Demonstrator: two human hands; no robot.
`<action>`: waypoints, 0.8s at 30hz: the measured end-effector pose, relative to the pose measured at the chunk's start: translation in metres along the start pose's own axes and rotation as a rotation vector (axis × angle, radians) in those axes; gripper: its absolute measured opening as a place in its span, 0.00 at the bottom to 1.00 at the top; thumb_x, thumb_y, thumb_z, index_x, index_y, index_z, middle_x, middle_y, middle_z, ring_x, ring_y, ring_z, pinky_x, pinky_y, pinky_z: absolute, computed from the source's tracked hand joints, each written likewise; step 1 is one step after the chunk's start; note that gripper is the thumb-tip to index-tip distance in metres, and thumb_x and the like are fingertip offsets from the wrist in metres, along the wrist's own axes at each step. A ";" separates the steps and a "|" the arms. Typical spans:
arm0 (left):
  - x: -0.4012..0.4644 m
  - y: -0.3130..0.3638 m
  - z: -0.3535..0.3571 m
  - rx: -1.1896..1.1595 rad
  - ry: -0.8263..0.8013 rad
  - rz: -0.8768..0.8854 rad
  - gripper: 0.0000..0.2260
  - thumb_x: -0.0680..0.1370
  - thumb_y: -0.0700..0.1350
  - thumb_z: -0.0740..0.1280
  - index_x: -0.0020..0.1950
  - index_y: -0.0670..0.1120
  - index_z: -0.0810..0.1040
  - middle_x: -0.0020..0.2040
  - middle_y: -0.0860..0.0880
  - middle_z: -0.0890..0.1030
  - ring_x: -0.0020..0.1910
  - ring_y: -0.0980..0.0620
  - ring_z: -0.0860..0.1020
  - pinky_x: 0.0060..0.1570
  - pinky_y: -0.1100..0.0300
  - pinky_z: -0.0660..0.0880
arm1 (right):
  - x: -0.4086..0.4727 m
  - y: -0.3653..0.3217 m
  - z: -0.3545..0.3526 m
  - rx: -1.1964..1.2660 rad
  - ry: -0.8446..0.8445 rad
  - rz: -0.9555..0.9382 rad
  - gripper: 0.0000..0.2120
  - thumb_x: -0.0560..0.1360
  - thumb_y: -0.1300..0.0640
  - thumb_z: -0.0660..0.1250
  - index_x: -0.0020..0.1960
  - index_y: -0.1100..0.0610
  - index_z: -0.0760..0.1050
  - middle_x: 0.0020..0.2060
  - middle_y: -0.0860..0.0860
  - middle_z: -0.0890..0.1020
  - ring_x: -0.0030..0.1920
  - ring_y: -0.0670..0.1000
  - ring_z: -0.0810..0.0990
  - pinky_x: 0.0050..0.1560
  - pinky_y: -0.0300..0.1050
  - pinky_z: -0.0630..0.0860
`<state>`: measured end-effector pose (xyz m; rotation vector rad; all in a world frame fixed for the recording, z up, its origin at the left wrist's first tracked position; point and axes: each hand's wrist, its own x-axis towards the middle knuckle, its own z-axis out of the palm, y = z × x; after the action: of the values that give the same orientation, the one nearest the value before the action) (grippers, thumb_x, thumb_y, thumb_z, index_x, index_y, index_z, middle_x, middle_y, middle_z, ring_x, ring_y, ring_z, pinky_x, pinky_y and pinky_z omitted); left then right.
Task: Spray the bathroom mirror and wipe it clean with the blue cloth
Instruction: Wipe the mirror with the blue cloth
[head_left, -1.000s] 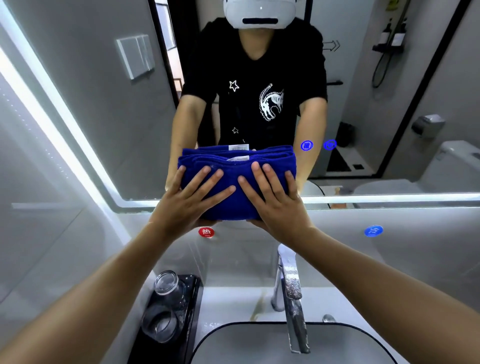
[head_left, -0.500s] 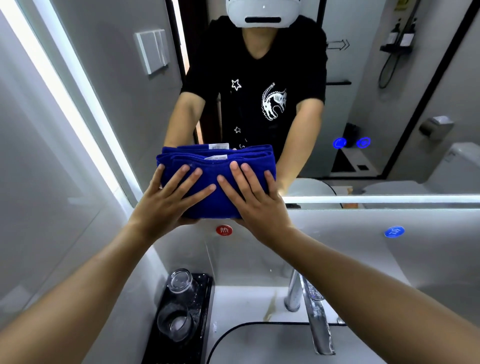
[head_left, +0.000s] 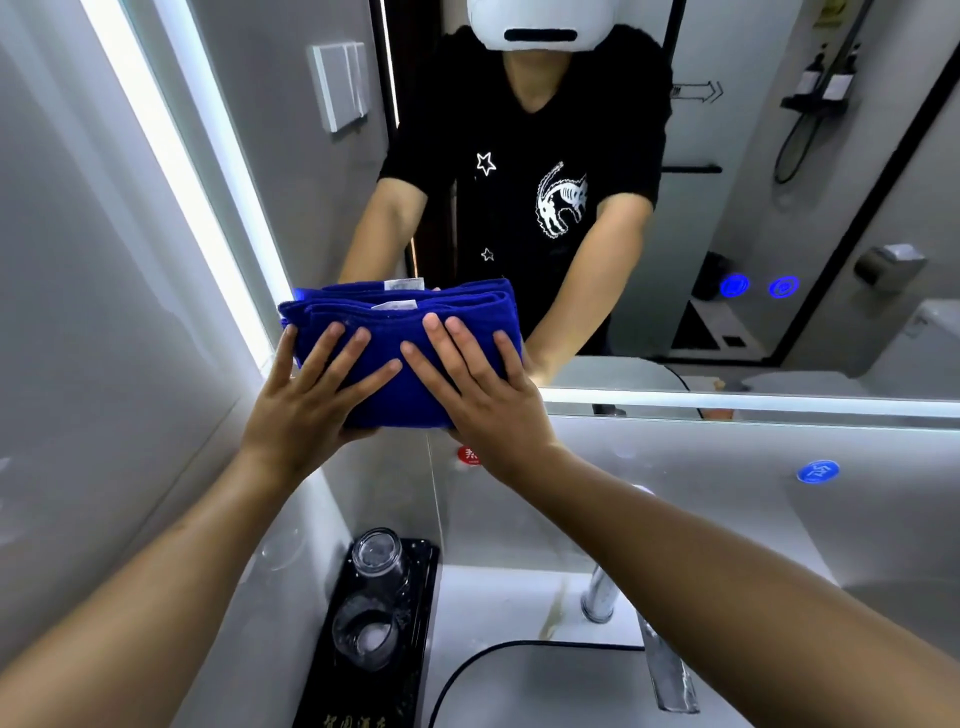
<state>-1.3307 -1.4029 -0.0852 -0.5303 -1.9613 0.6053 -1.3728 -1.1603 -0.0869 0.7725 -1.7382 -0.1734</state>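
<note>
A large bathroom mirror (head_left: 675, 218) fills the upper part of the view, edged along its left side and bottom by a bright white light strip (head_left: 187, 171). It reflects a person in a black printed T-shirt with both arms reaching forward, and behind them a grey room with a shower hose and a toilet. Two small round blue lights glow on the glass at the right.

Below the mirror, a grey wall panel carries a red round sticker (head_left: 469, 455), partly hidden by the right wrist, and a blue round sticker (head_left: 817, 472) well to its right. Lower still is the white table with a sink (head_left: 519, 686) outlined in black, and a chrome faucet (head_left: 649, 649) rising at its back edge and reaching over the bowl.

To the left of the sink lies a black tray (head_left: 415, 597) holding two clear glasses (head_left: 375, 561), set one behind the other.

The folded blue cloth (head_left: 395, 332) is pressed flat against the lower left corner of the mirror, just beside the light strip, a white label showing along its top fold. The left hand (head_left: 306, 395) lies open on the cloth's left half, fingers spread and flat. The right hand (head_left: 478, 384) lies open on the right half in the same way, palm against the cloth. Both thumbs tuck beneath the cloth's lower edge.
</note>
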 end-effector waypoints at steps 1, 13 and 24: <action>-0.003 0.000 0.001 0.002 0.000 -0.013 0.38 0.74 0.62 0.61 0.80 0.53 0.49 0.80 0.45 0.44 0.79 0.43 0.45 0.75 0.39 0.45 | 0.002 -0.002 0.000 -0.002 -0.001 -0.004 0.37 0.76 0.48 0.67 0.79 0.53 0.52 0.76 0.56 0.55 0.77 0.55 0.50 0.77 0.57 0.42; -0.026 0.020 0.008 -0.047 -0.028 -0.219 0.41 0.74 0.63 0.61 0.80 0.53 0.44 0.80 0.45 0.40 0.79 0.43 0.43 0.75 0.39 0.44 | 0.017 -0.009 -0.009 -0.024 -0.072 -0.158 0.34 0.77 0.55 0.63 0.79 0.53 0.51 0.78 0.52 0.57 0.77 0.52 0.55 0.76 0.55 0.45; -0.039 0.051 0.010 -0.122 -0.117 -0.401 0.40 0.77 0.68 0.54 0.78 0.52 0.36 0.79 0.45 0.35 0.78 0.42 0.40 0.75 0.38 0.42 | 0.022 -0.007 -0.015 -0.057 -0.153 -0.346 0.36 0.77 0.57 0.61 0.79 0.54 0.47 0.79 0.51 0.55 0.78 0.51 0.54 0.76 0.53 0.47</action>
<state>-1.3179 -1.3889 -0.1473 -0.1661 -2.1469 0.2700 -1.3589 -1.1739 -0.0676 1.0357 -1.7226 -0.5263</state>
